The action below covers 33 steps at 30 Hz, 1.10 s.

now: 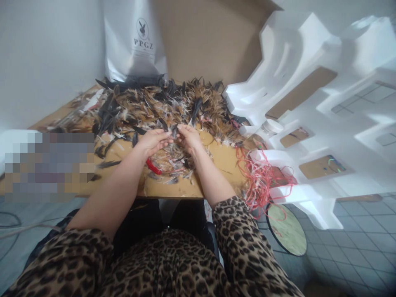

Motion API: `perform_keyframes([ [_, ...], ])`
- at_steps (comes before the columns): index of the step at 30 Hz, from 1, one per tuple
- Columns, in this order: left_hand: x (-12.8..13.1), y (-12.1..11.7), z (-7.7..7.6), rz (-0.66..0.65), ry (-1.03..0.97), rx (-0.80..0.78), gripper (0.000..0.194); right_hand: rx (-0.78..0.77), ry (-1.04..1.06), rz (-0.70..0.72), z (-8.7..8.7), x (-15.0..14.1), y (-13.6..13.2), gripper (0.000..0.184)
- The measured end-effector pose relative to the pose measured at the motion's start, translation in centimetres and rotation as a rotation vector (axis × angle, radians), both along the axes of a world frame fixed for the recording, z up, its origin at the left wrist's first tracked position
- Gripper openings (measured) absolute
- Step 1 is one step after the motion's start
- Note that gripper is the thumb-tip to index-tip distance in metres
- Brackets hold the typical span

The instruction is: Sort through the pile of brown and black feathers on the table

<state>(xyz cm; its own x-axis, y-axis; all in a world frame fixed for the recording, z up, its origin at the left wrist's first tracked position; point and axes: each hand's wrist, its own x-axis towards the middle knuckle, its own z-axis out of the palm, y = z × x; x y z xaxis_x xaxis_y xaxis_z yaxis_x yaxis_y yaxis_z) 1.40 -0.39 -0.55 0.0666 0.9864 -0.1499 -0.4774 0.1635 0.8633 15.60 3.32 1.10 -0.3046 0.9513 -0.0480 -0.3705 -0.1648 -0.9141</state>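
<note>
Small dark feathers are pinched between the fingertips of the left hand and the right hand, just in front of a wide heap of brown and black feathers; their number is blurred. Tangled pinkish-red ribbon is piled to the heap's front right, and a silvery printed bag is stood behind it.

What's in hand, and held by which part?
Left hand and right hand together pinch what looks like a small dark feather; quill or tip, too blurred to tell.
</note>
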Motion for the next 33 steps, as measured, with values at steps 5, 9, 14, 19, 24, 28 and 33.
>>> perform_keyframes([
  [5, 0.1, 0.2, -0.1, 0.080, -0.028, 0.004, 0.010, -0.015, 0.025, 0.004, -0.4, 0.0, 0.0, 0.023],
  [9, 0.2, 0.2, 0.0, 0.105, -0.026, 0.006, 0.008, -0.005, 0.005, 0.035, -0.5, -0.1, -0.1, 0.026],
  [14, 0.3, 0.1, 0.0, 0.114, 0.025, 0.008, 0.007, 0.031, -0.085, -0.021, -0.6, -0.4, -0.4, 0.029],
  [19, 0.2, 0.2, -0.2, 0.096, 0.024, 0.007, 0.009, 0.075, -0.072, -0.089, -0.5, -0.6, -0.5, 0.028],
  [24, 0.1, 0.1, -0.2, 0.028, 0.013, -0.006, 0.014, 0.197, -0.036, -0.181, -0.4, -0.9, -0.7, 0.028],
  [28, 0.2, 0.0, 0.0, 0.043, -0.008, -0.021, 0.011, 0.322, -0.075, -0.244, -0.7, -1.3, -0.8, 0.025],
  [33, 0.3, -0.1, 0.3, 0.056, -0.021, -0.019, 0.008, 0.335, -0.134, -0.242, -0.8, -1.3, -0.9, 0.022],
])
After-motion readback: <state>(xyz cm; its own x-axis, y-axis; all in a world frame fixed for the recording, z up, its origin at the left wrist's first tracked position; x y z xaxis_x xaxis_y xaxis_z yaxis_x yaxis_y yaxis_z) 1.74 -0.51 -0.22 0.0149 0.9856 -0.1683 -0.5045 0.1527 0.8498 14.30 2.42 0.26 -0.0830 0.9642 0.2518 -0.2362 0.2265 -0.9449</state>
